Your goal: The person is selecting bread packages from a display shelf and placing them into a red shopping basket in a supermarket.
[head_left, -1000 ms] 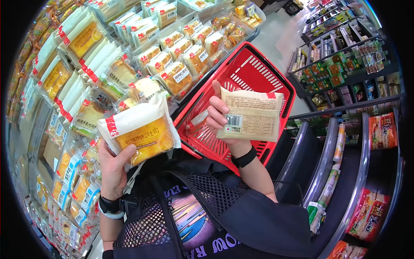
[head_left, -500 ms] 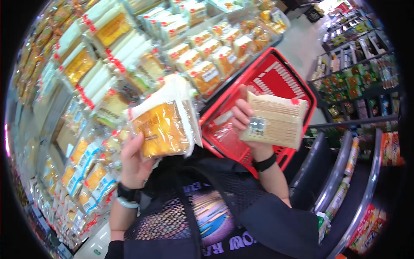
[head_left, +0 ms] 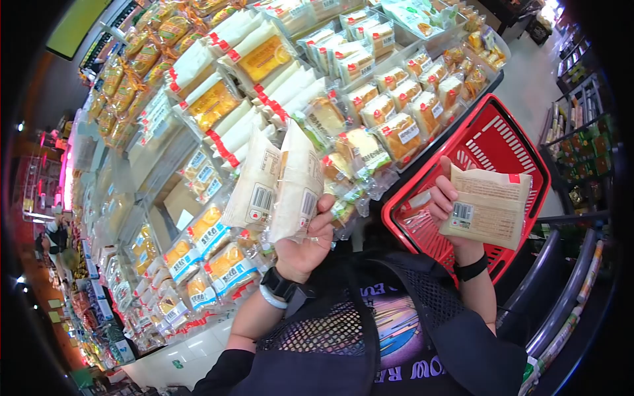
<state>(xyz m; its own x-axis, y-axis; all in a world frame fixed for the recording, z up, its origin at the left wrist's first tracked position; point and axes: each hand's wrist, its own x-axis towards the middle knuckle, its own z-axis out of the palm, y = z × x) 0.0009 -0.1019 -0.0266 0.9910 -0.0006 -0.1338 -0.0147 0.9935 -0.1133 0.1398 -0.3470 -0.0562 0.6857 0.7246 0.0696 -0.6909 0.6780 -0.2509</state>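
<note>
Two pale bread packages (head_left: 297,178) with barcodes on their backs stand side by side in my left hand (head_left: 305,247), fanned slightly apart, in front of the bread display. My right hand (head_left: 446,198) grips one beige package (head_left: 492,206) by its left side, with printed text, a barcode and a red corner mark towards me. That package is over the red basket (head_left: 485,109), whose slotted inside shows behind it. A dark watch is on my left wrist and a black band on my right.
Packaged breads (head_left: 389,92) fill the slanted display from left to upper right. Dark shelves with clear rails (head_left: 551,290) stand at the lower right. An aisle floor (head_left: 525,59) shows at the upper right. A distant person (head_left: 58,241) is at the far left.
The view has swung left, so things appear further right. The packages in my left hand have turned from an orange-windowed front to their barcoded backs. My right hand still holds its package.
</note>
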